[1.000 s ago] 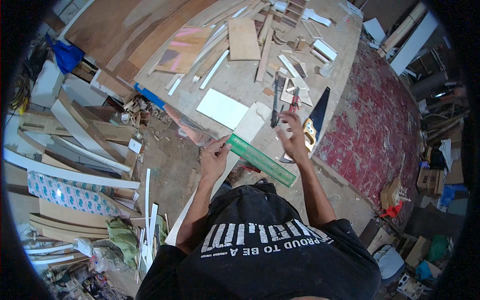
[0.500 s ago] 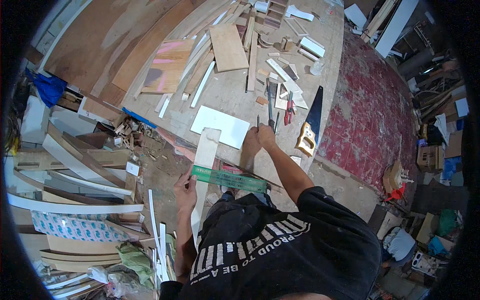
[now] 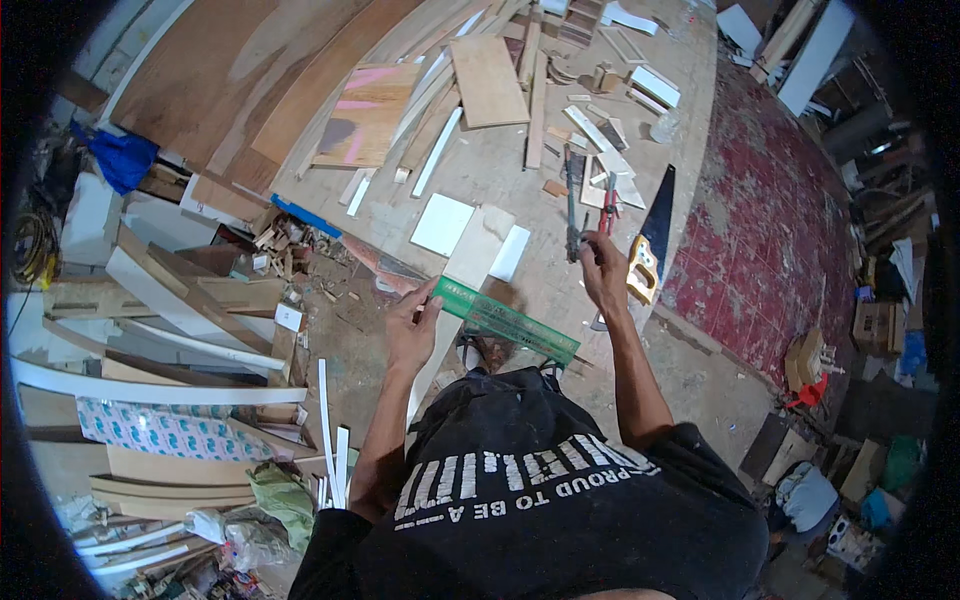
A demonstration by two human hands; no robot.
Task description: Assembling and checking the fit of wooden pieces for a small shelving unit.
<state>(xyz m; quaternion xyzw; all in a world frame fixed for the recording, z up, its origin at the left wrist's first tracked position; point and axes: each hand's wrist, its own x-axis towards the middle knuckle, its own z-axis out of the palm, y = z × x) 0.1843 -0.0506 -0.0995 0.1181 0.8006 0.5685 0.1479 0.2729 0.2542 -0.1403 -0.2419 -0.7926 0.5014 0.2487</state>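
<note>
My left hand (image 3: 413, 325) grips the left end of a green ruler (image 3: 510, 318), fingers and thumb closed on it. The ruler lies across a long pale strip (image 3: 478, 248), slanting down to the right in front of my body. Beneath the strip is a white rectangular board (image 3: 441, 225), showing on both sides of it. My right hand (image 3: 604, 268) is curled over the bench at the lower ends of red-handled pliers (image 3: 609, 205) and a dark long tool (image 3: 571, 205). Its fingers are bent together; what they pinch, if anything, is hidden.
A handsaw (image 3: 650, 240) with a wooden handle lies right of my right hand. Wood offcuts (image 3: 600, 140) and a plywood panel (image 3: 488, 82) are farther back on the bench. Curved white-edged pieces (image 3: 160, 385) are stacked at left; a red tiled surface (image 3: 760, 220) is at right.
My right hand has moved right from beside the white board to the pliers; the slim thing it held no longer shows. The strip and ruler have turned and lie farther across the board.
</note>
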